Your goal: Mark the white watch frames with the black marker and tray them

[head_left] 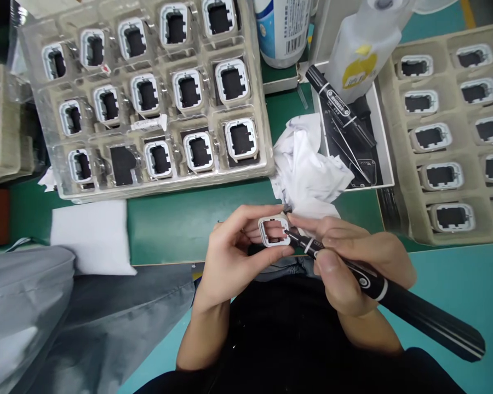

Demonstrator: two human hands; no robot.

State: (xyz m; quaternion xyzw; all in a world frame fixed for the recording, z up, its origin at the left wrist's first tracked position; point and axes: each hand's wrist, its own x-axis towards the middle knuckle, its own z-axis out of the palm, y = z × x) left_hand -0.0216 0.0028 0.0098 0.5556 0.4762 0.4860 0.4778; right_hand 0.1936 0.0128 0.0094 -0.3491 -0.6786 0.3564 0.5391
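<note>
My left hand (230, 246) pinches a small white square frame (273, 231) between thumb and fingers, held above my lap at the edge of the green table (181, 224). My right hand (353, 262) grips a black marker pen (394, 298), its tip touching the frame's right inner edge. Both hands are closed on what they hold.
A clear plastic tray (148, 98) of several white frames with black inserts lies at the back left. A beige tray (447, 137) of similar parts stands at right. Between them sit crumpled white cloth (308, 164), a white box with another marker (340, 104) and bottles (283, 27). White pad (94, 235) at left.
</note>
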